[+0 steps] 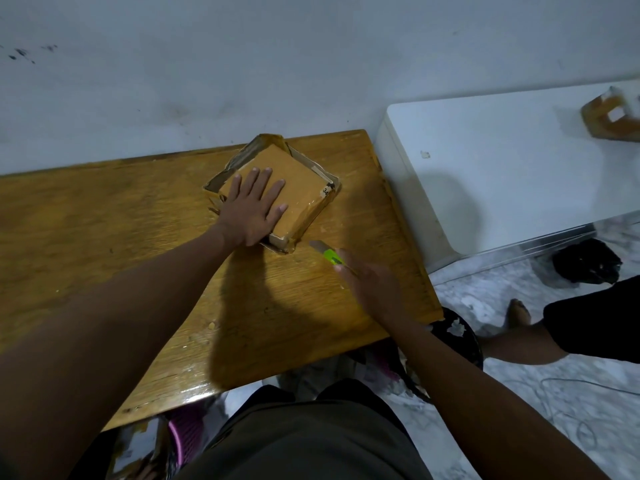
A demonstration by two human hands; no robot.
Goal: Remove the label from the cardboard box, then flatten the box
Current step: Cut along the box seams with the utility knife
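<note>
The bench [121,216] is varnished wood with visible grain, glossy where light catches its near edge. The box [301,188] is brown cardboard wrapped in shiny tape, with torn, rough paper edges around its base. The knife [329,256] has a bright green plastic body and a dull metal blade. Beside the bench, a white cabinet [502,161] looks smooth and matt. The floor [554,393] is mottled, marble-like stone.

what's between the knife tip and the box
Nothing: the head view shows only bare table between the knife blade in the right hand and the box.
</note>
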